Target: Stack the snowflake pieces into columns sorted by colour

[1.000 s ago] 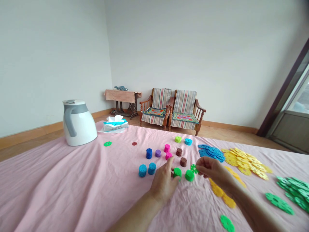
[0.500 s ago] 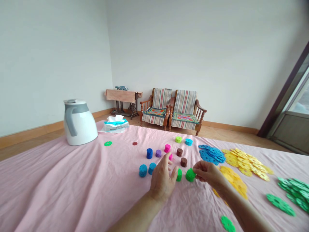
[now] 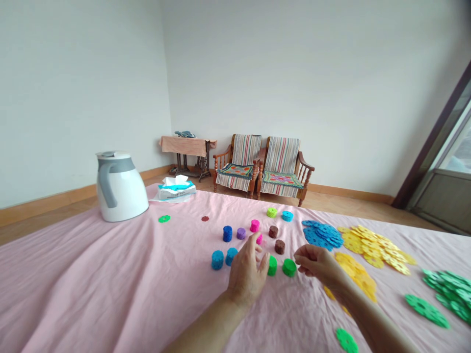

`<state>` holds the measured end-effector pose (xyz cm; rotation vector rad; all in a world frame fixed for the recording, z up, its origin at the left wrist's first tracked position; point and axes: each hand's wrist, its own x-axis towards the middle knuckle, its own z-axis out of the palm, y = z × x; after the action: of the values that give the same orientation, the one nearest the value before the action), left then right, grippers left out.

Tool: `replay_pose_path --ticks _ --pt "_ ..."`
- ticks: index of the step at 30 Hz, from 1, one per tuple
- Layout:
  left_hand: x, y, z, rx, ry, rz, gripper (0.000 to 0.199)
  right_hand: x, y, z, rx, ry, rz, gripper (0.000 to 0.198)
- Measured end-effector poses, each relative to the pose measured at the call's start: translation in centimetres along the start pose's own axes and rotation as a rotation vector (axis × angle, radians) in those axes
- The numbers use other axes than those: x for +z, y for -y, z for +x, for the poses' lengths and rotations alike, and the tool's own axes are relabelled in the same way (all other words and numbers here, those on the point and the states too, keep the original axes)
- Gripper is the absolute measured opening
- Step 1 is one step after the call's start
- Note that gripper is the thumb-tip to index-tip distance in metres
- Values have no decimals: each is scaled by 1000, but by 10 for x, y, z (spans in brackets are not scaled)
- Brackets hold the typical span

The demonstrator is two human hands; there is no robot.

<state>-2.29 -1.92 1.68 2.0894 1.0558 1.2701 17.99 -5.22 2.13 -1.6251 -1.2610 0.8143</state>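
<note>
My left hand [image 3: 247,272] is open above the cloth, its fingers loosely apart. Its thumb is close to a green stack of small notched discs [image 3: 272,265], and the hand partly hides a pink stack [image 3: 259,239]. A second green stack [image 3: 289,267] stands just left of my right hand [image 3: 312,261]. The fingertips of that hand are drawn together in a pinch, a small gap from the stack, with nothing visible in them. Behind are brown stacks [image 3: 279,246], and left of my left hand stand light-blue stacks [image 3: 217,260].
Loose blue discs [image 3: 322,235], yellow discs [image 3: 379,247] and green discs [image 3: 451,296] lie in piles to the right. A white jug [image 3: 123,189] and a tissue box [image 3: 177,188] stand at the back left on the pink cloth [image 3: 110,284]. Two chairs [image 3: 281,169] are beyond.
The fingertips of my right hand have come away from the right green stack, leaving a small gap. That stack looks more even on top. My left hand has hardly moved.
</note>
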Motion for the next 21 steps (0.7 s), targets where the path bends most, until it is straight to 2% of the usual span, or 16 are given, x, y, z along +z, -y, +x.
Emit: replay_pose_path --ticks 6,8,11,13,16,21 --pt "-1 0 0 4 -5 7 43 -11 12 -7 -32 -16 -106 17" --pt "-1 1 1 4 -3 14 43 -22 20 -17 -62 77 -212 13" --pt "0 2 1 5 0 28 41 -39 29 -40 -71 340 -477 1" --pt "0 1 1 3 -2 32 40 -48 31 -55 -17 432 -656 15" --pt "-1 1 2 0 -1 32 41 -54 27 -72 63 425 -803 26" --pt "-1 1 2 6 -9 21 41 -55 24 -77 100 409 -791 25"
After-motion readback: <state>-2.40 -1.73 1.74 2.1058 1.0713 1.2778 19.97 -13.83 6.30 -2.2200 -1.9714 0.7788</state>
